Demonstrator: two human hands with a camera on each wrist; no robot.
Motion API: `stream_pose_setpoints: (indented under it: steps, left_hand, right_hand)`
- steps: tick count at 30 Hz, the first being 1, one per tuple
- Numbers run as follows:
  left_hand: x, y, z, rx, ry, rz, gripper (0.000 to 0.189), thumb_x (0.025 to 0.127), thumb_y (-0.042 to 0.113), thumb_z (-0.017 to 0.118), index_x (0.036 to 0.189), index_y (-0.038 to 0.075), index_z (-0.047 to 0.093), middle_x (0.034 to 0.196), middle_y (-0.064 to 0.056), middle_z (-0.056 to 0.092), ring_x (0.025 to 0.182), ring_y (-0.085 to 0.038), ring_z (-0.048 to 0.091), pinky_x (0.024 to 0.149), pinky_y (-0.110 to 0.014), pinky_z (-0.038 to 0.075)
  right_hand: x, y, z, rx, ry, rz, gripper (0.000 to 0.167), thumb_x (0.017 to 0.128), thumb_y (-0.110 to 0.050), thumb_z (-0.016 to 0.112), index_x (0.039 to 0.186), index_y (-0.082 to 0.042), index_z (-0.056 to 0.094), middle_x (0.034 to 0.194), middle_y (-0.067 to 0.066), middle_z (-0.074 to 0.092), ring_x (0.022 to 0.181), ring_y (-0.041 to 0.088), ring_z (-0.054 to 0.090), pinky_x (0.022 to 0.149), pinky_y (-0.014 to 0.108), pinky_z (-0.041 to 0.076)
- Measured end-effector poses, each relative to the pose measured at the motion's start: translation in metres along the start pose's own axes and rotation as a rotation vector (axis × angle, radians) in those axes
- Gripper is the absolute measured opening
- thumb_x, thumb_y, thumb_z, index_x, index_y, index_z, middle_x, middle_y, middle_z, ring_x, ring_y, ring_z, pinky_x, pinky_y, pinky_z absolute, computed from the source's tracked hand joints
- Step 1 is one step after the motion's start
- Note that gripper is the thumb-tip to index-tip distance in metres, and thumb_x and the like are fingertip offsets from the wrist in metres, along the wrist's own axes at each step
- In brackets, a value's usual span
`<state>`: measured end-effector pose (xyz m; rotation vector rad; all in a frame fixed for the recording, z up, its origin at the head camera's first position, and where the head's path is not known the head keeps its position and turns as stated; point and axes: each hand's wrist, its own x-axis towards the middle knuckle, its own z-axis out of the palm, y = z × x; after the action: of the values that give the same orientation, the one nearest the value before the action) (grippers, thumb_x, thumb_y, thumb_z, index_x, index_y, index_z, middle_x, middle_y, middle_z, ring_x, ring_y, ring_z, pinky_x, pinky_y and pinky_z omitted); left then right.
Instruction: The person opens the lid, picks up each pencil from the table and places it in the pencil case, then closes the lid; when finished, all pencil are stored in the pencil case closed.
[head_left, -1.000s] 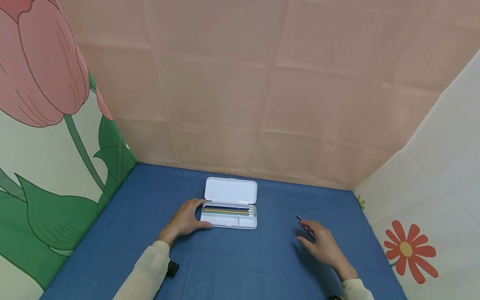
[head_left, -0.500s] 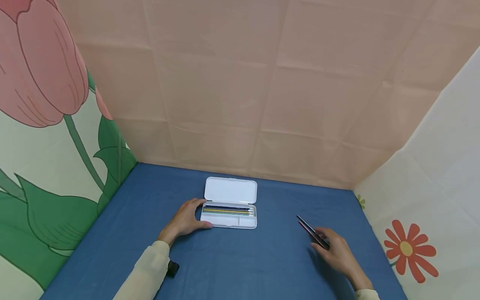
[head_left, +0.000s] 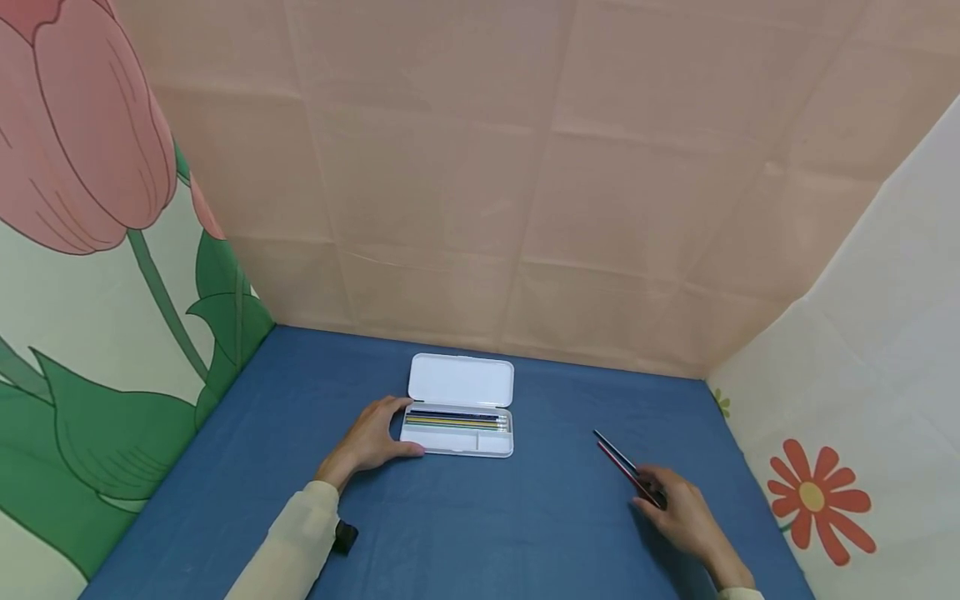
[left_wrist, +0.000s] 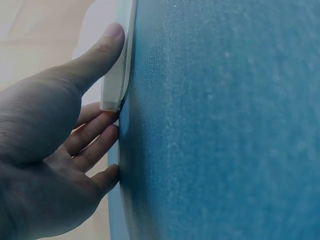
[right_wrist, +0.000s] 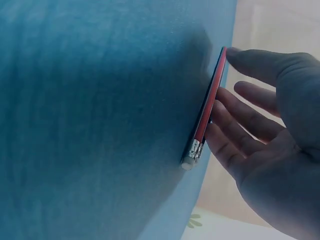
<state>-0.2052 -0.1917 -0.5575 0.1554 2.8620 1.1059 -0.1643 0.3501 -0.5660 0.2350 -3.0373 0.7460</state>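
Note:
A white pencil case [head_left: 457, 444] lies with its lid [head_left: 461, 380] folded back, several pencils [head_left: 456, 421] in its rear compartment. My left hand [head_left: 370, 439] holds the left end, thumb at the front edge and index finger near the hinge. In the left wrist view, the case's corner [left_wrist: 116, 82] sits between thumb and fingers. Two pencils, one red [right_wrist: 210, 107] and one dark [head_left: 617, 446], lie slanted on the cloth at the right. Around their rear ends is my right hand [head_left: 686, 512], thumb and loosely bent fingers on either side. The right wrist view shows fingertips against the red pencil, eraser end towards the camera.
Blue cloth [head_left: 525, 525] covers the table. A beige sheet [head_left: 480, 183] hangs behind it, with flower-printed sheets at the left [head_left: 82, 300] and right [head_left: 885, 400]. A black band piece [head_left: 345, 537] sits at my left wrist.
My right hand has drawn back to the right along the two pencils, showing more of them. Their tips stay in nearly the same place. The left hand and case have not moved.

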Motion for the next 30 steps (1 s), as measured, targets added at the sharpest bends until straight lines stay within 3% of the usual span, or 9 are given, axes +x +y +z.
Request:
stream_pose_setpoints:
  steps: [12, 21, 30]
  left_hand:
    - [0.000, 0.000, 0.000, 0.006, -0.003, -0.007, 0.096, 0.086, 0.039, 0.101, 0.163, 0.004, 0.056, 0.168, -0.028, 0.055, 0.156, -0.053, 0.051, 0.128, -0.077, 0.042]
    - [0.000, -0.001, 0.000, 0.008, -0.001, -0.004, 0.097, 0.085, 0.040, 0.101, 0.163, 0.003, 0.056, 0.168, -0.028, 0.054, 0.156, -0.053, 0.050, 0.128, -0.077, 0.042]
    - [0.001, -0.001, 0.000, 0.002, -0.002, 0.002, 0.096, 0.086, 0.039, 0.101, 0.163, 0.004, 0.056, 0.167, -0.027, 0.056, 0.154, -0.052, 0.052, 0.128, -0.076, 0.042]
  right_hand:
    - [0.000, -0.001, 0.003, 0.046, -0.038, 0.003, 0.036, 0.092, 0.004, 0.086, 0.127, -0.004, 0.079, 0.090, -0.004, 0.072, 0.077, 0.001, 0.058, 0.068, 0.024, 0.051]
    - [0.002, -0.004, 0.001, 0.066, -0.105, 0.024, 0.030, 0.096, 0.003, 0.082, 0.125, -0.006, 0.081, 0.090, -0.004, 0.073, 0.077, 0.002, 0.060, 0.068, 0.024, 0.053]
    - [0.006, -0.015, 0.000, 0.073, -0.068, -0.027, 0.020, 0.098, 0.000, 0.082, 0.113, -0.013, 0.084, 0.093, -0.004, 0.072, 0.080, 0.003, 0.057, 0.071, 0.023, 0.050]
